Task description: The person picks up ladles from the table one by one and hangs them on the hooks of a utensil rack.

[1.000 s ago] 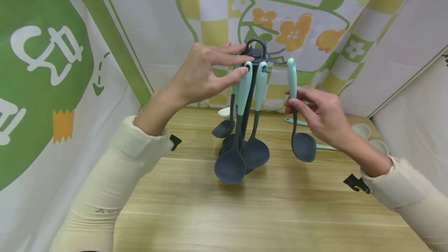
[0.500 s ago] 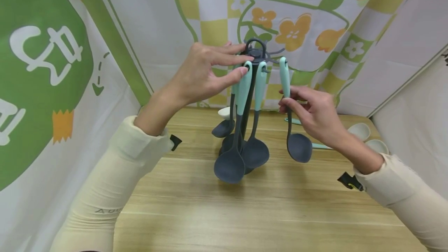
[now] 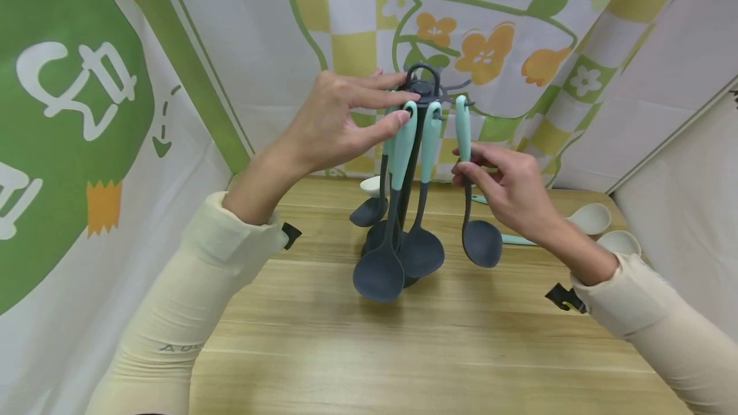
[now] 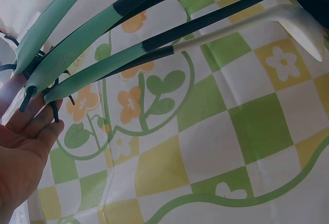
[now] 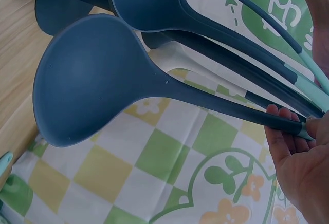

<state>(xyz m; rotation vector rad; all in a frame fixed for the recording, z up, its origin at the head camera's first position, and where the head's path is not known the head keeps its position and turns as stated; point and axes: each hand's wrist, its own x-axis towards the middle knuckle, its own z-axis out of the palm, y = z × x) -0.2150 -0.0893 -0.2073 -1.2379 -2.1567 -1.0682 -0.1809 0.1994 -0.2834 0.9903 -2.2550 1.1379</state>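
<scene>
A dark utensil stand (image 3: 423, 89) with a loop and hooks on top stands on the table. My left hand (image 3: 337, 123) rests on its top with fingers extended, the thumb touching the mint handle of a hanging ladle (image 3: 378, 274). Another dark ladle (image 3: 423, 252) hangs beside that one; a smaller dark utensil (image 3: 369, 211) and a white one (image 3: 371, 186) hang behind. My right hand (image 3: 510, 187) pinches a third ladle (image 3: 483, 244) low on its mint handle. This ladle is upright, and a hook tip shows at its handle hole. Its bowl (image 5: 87, 80) fills the right wrist view's left side.
Two pale utensil heads (image 3: 590, 218) lie on the wooden table (image 3: 369, 351) at the right, with mint handles (image 3: 519, 239) pointing left, partly behind my right arm. A patterned cloth (image 3: 352, 5) hangs close behind the stand, and white cloth walls flank both sides.
My right hand has moved left with its ladle, bringing the handle top from the hook's outer end closer to the stand. My left hand and the other ladles look unmoved.
</scene>
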